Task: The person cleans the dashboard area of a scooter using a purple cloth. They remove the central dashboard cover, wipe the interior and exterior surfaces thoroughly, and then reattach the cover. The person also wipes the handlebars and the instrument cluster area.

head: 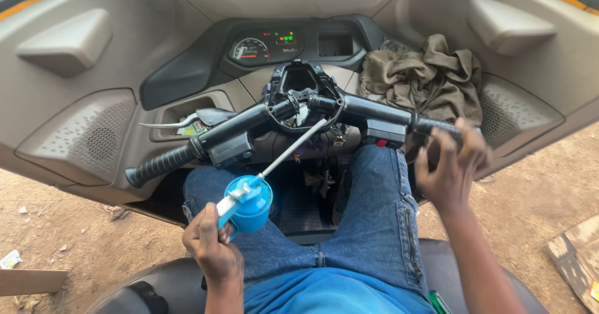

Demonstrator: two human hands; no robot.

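Blue cloth and jeans fill the near edge, where a person sits astride the seat of a three-wheeler. Just above the lap, the left hand is closed around the trigger handle of a blue oil can, held below the handlebar. Its thin metal spout slants up to the bar's middle, the tip at or just beside the open housing where the cover is off and the inner parts show; whether oil is coming out cannot be told. At the bar's far right end, the right hand curls loosely over the grip, fingers spread and blurred, so a firm hold cannot be told. At the opposite end the ribbed left grip is free. Behind the bar sits the instrument panel, lit, and to the bar's upper right a crumpled brown rag lies on the dash. Judging by this, oiling at the bar's centre is under way, with the housing uncovered and nothing refitted.
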